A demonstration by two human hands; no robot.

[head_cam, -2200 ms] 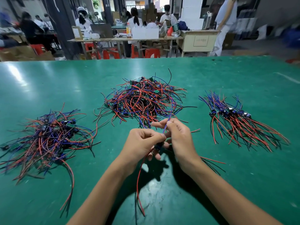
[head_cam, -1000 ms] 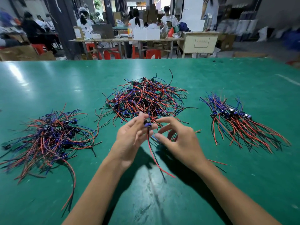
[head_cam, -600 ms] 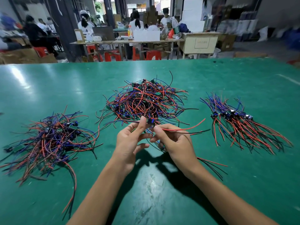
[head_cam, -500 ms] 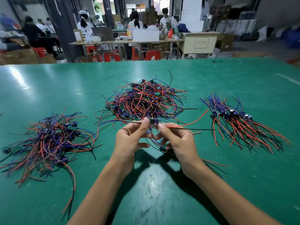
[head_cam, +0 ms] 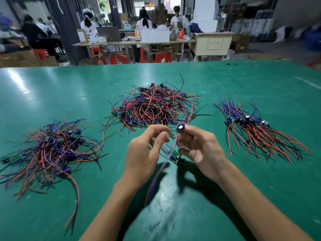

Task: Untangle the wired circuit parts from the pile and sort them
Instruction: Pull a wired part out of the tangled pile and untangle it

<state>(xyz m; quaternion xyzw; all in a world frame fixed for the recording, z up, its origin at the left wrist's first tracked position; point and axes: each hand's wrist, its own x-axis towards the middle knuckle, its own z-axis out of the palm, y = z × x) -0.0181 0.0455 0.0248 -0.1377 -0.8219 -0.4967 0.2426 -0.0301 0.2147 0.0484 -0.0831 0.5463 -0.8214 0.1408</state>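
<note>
Where both hands pinched before, circuit part (head_cam: 180, 127) (wires dangling) in right fingers (head_cam: 188, 132), left fingers (head_cam: 156, 132) apart.

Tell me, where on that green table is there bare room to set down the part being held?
Bare green table lies between the tangled middle pile of red and blue wires and the combed-out right bundle, between the middle pile and the messy left heap, and along the far edge. It is crowded under the right hand, where loose wired parts lie.

A tangled middle pile (head_cam: 152, 106) of red, blue and black wired parts; one part (head_cam: 180, 127) lifted, wires dangling
</note>
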